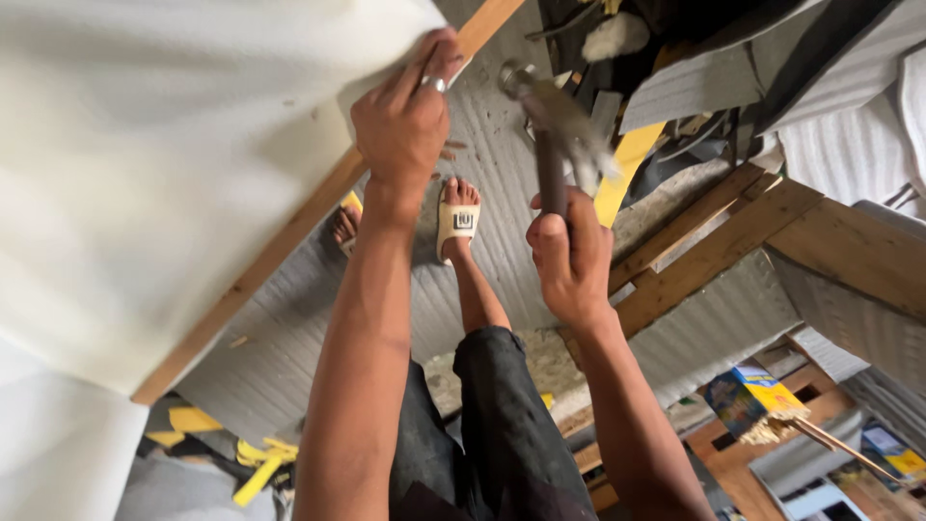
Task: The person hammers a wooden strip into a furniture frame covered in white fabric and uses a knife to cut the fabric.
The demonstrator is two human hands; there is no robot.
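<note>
Two hands work over one board. The right hand (571,256) is fisted round one hammer (550,145), head blurred. The left hand (405,121) pinches white fabric (145,164) against the board's (280,241) edge. Beyond lie grey ribbed flooring (482,174) and wooden frames (733,241).

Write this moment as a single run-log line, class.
left hand: pinching white fabric against long wooden rail | right hand: gripping dark-handled metal hammer, head blurred near rail | feet: sandals on grey ribbed floor
</note>
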